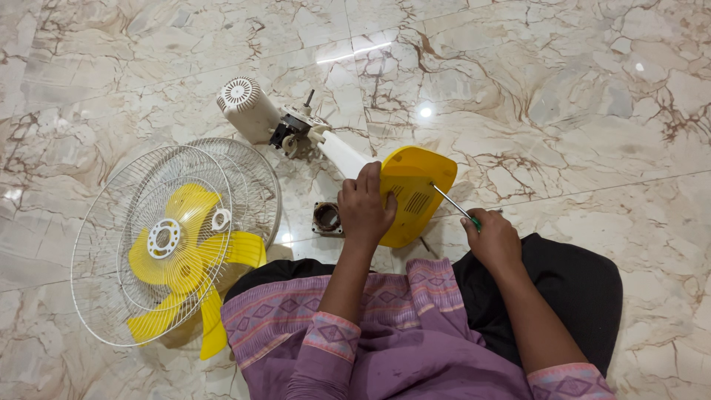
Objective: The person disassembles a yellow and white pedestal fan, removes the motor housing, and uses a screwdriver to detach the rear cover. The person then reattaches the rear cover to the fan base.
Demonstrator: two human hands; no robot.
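A glossy cream marble floor [563,96] with brown veining fills the frame. At the left, two round white wire fan guards [159,237] are laid one over the other, with a yellow fan blade [192,259] resting between them. In the upper centre, a white fan motor housing [248,107] is seen lying on its side, joined through a dark neck joint to a white stem [342,153]. A small dark ring-shaped part [326,218] is placed just left of the left hand [364,207], which is closed over the edge of the yellow fan base [411,192] at the centre. At the right, the right hand [495,241] is curled around a green-handled screwdriver [453,206], whose shaft is pointed at the base's underside.
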